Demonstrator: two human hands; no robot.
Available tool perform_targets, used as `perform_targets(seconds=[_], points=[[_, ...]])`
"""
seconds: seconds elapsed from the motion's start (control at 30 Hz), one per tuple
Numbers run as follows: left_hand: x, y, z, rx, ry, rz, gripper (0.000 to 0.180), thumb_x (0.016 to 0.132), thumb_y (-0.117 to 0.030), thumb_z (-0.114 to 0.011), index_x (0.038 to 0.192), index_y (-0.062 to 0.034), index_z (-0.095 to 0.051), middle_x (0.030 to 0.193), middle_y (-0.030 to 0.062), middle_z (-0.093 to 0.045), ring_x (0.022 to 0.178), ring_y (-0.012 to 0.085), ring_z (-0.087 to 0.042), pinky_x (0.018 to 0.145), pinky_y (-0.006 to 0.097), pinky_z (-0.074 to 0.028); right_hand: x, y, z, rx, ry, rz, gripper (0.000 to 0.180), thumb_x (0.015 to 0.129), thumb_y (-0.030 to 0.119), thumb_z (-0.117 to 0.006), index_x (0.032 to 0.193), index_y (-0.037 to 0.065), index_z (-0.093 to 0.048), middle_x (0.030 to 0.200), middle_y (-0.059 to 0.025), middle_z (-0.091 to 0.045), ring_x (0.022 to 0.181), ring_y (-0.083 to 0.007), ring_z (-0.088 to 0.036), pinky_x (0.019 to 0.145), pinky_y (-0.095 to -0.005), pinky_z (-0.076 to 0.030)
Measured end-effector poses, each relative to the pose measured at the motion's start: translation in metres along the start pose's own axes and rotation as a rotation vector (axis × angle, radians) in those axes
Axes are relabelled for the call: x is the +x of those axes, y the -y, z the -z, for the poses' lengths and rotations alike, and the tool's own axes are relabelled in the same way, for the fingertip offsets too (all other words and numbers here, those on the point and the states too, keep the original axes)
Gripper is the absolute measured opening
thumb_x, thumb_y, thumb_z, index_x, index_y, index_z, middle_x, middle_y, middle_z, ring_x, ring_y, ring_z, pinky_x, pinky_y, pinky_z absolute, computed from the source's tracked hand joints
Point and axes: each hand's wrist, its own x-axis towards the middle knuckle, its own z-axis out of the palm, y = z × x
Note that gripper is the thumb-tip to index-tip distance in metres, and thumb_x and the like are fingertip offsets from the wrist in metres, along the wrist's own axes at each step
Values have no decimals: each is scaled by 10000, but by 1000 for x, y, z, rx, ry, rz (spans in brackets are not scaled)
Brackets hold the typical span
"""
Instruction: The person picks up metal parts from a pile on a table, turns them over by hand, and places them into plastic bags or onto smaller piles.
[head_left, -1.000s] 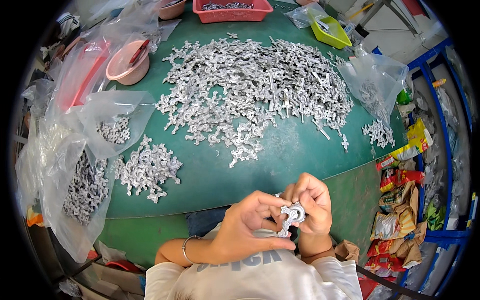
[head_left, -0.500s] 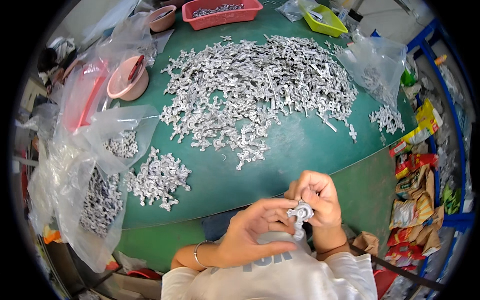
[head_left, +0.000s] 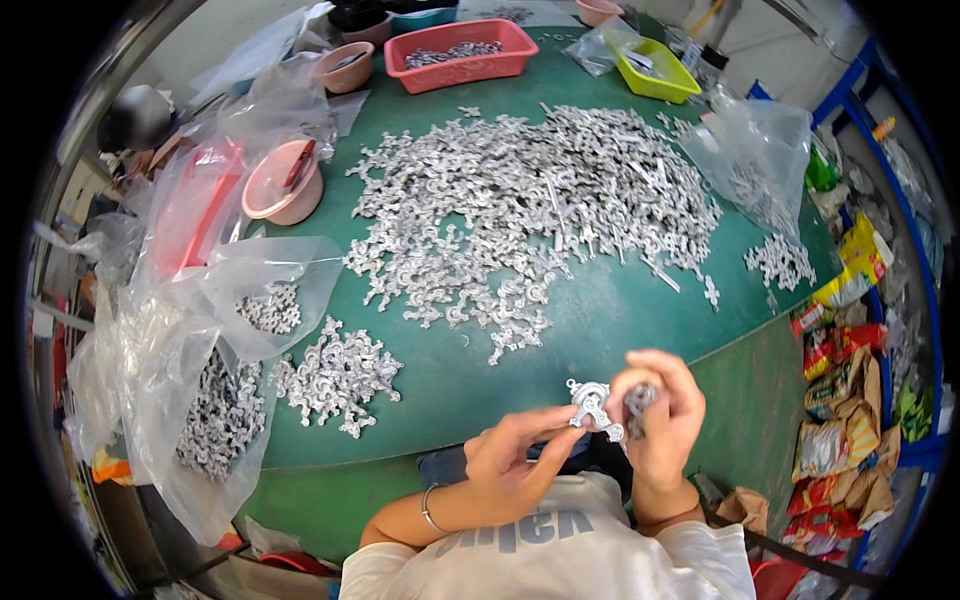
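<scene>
Close to my chest, past the table's near edge, my left hand (head_left: 515, 447) pinches a silver metal casting (head_left: 592, 406) with a round, curled shape and small rings at its ends. My right hand (head_left: 668, 425) is beside it, its fingers curled around a darker grey metal piece (head_left: 640, 402) that is smeared by motion. Whether the two pieces touch I cannot tell. Beyond my hands, a broad heap of similar silver castings (head_left: 530, 190) covers the middle of the green table (head_left: 480, 400). A smaller pile of castings (head_left: 340, 378) lies to the left.
See-through plastic bags (head_left: 220, 410) with metal parts crowd the left side. A pink bowl (head_left: 284, 183) holds a red-handled tool. Farther back stand a red tray (head_left: 460, 60) of parts and a yellow-green basket (head_left: 655, 75). Another bag (head_left: 755, 160) and blue shelving (head_left: 890, 150) are at right.
My hands have drawn slightly apart. The casting now sits at my left fingertips, and a darker piece shows in my right hand. The whole view has shifted a little.
</scene>
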Motion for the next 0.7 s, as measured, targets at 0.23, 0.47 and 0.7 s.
perform_targets(seconds=[0.23, 0.47, 0.7], points=[[5, 8, 2, -230, -13, -36, 321, 754, 132, -565, 1057, 84, -472, 959, 186, -584, 871, 195, -594, 761, 278, -497, 1, 7, -6, -496, 55, 279, 225, 622, -5, -719, 825, -30, -627, 766, -132, -609, 662, -173, -571, 578, -251, -437], [20, -7, 6, -452, 108, 230, 390, 800, 106, -513, 1173, 84, -398, 941, 126, -530, 853, 152, -539, 774, 270, -453, -3, 15, 2, -469, 51, 308, 191, 645, 14, -716, 802, -35, -621, 704, -133, -613, 615, -178, -582, 558, -255, -448], [20, -8, 8, -513, 196, 313, 326, 803, 94, -524, 1125, 90, -477, 924, 117, -548, 851, 141, -547, 775, 269, -457, -12, 13, 6, -328, 27, 261, 163, 668, 35, -714, 779, -34, -616, 710, -133, -615, 625, -186, -592, 589, -275, -469]])
